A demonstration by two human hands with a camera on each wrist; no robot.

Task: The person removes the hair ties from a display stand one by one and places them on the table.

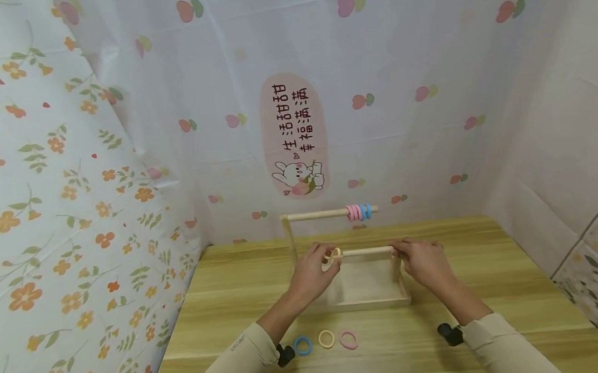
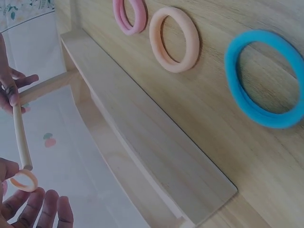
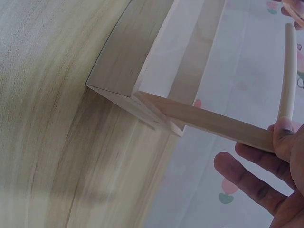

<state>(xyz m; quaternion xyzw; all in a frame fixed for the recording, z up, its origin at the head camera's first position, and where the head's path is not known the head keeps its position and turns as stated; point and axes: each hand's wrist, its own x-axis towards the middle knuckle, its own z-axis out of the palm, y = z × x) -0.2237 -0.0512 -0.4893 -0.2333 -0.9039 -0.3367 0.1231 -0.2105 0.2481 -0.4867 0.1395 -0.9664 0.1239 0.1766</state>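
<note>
My left hand (image 1: 310, 272) pinches a pale yellow ring (image 2: 32, 178) between thumb and fingers. The ring is at the free left end of the front wooden rod (image 1: 367, 251); whether the rod's tip passes through it, I cannot tell. My right hand (image 1: 426, 263) grips the rod's other end, where it meets an upright post (image 3: 223, 126); two of its fingers stretch past the post in the right wrist view. Both belong to a wooden rack (image 1: 359, 304) with a shallow base. Pink rings (image 1: 352, 212) and blue rings (image 1: 365, 211) hang on the rear rod (image 1: 315, 214).
Lying on the wood-grain table (image 1: 224, 301) in front of the rack are a blue ring (image 1: 302, 345), another pale yellow ring (image 1: 326, 339) and a pink ring (image 1: 348, 340). Behind the rack hangs a printed white cloth (image 1: 217, 156); more cloth flanks both sides.
</note>
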